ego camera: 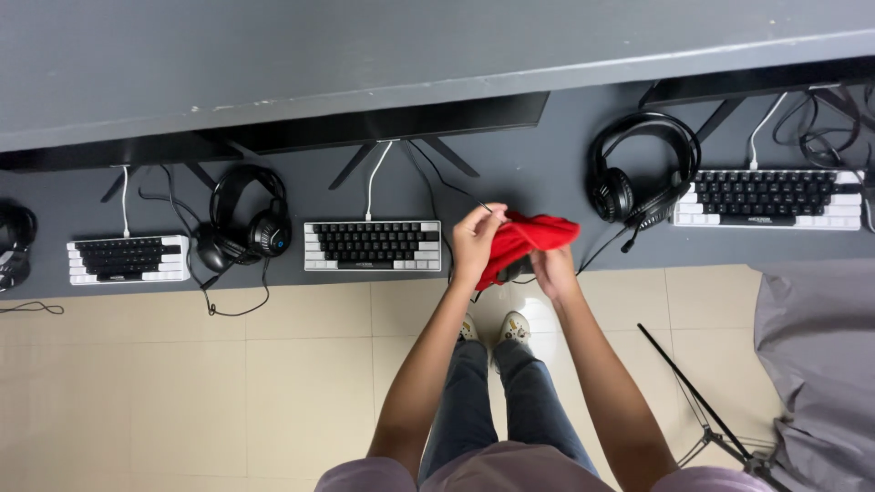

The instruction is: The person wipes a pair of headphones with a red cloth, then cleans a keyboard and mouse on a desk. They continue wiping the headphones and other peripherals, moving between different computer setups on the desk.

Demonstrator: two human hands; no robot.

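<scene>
Fingers of the left hand (476,239) were pinched shut on one end of a crumpled bright-red cloth (529,239), with a thin black cable (456,189) passing just by the fingertips; whether they also held the cable could not be told. The right hand (552,267) had its fingers curled closed on the lower part of the same cloth, under which a small dark object, mostly hidden, seemed to be wrapped. Both hands held the cloth in the air above the front edge of the long grey table (529,164), between the two nearer keyboards.

By the look of it, the step in hand was wiping or rubbing the small wrapped thing with the cloth. A further move would call for a firm hold from the right hand while the left shifted the cloth round, and for slack in the cable.

On the table lay a black-and-white compact keyboard (372,246) just left of the hands, a black over-ear headset (244,221) beyond it, and another small keyboard (128,259) near the left end. To the right stood a second black headset (642,173) touching a wider black-and-white keyboard (767,199). Dark monitor bases lined the back edge. The trailing cables nearest the hands could snag. A thin black stand (702,401) and grey fabric (816,364) stood on the tiled floor at the right.
</scene>
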